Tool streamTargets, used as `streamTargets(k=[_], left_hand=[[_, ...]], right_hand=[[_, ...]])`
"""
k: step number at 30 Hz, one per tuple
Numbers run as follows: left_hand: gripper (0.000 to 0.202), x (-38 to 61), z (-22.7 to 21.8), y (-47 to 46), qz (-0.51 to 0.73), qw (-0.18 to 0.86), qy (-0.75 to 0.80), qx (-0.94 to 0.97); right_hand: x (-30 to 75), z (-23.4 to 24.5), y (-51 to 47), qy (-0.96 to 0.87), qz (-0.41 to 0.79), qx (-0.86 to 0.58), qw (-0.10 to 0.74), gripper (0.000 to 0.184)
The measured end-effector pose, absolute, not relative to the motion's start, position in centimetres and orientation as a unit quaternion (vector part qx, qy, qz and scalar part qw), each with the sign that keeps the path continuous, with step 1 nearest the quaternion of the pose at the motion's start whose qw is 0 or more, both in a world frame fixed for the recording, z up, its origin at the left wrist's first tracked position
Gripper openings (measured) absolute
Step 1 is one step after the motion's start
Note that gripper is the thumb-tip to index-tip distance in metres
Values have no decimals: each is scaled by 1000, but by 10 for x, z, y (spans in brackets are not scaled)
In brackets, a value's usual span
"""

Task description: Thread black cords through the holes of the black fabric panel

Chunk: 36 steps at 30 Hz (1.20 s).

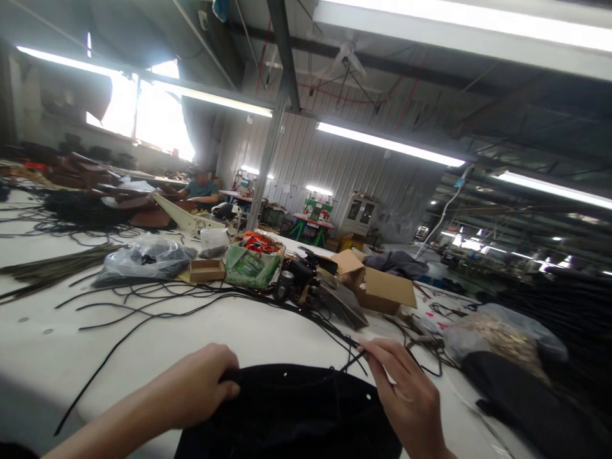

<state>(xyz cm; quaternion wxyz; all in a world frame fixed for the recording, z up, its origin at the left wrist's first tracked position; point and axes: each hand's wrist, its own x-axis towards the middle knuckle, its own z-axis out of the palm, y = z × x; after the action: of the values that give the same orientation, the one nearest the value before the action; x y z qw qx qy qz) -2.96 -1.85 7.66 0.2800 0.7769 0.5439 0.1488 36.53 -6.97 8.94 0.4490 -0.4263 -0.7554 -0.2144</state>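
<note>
A black fabric piece with small holes along its upper edge lies at the front of the table. My left hand grips its left corner, thumb on the near side and fingers curled behind. Over the right part of the edge, my right hand pinches a thin black cord. That cord runs from the fingertips down to the edge of the fabric. Whether it passes through a hole there, I cannot tell. More black cords lie across the white table beyond the fabric.
Behind the cords stand a clear plastic bag, a small open box, a green bag and a cardboard box. At right are a bag of light pieces and dark fabric. A person sits far back left.
</note>
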Motion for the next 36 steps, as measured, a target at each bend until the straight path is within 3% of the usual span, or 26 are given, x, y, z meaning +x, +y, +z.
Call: streamTargets(k=[6,10,14,23,36], left_hand=[[52,-1,97,5,134,324,455,819],[35,17,88,18,107,346,406,839],[36,30,75,29,89,330,399,851],[34,37,70,42,103,329,377,860],[37,37,65,41,118,335,375,856]], right_hand=[[346,85,-71,-828,-180,-363,388,28],[320,77,-60,-895,-124,-261,339,26],[307,70,-44,-930,-86,-216,283,21],[303,64,-19,-957,-64,-216,182,30],[298,61,-17,-964,-68,-210,150,34]])
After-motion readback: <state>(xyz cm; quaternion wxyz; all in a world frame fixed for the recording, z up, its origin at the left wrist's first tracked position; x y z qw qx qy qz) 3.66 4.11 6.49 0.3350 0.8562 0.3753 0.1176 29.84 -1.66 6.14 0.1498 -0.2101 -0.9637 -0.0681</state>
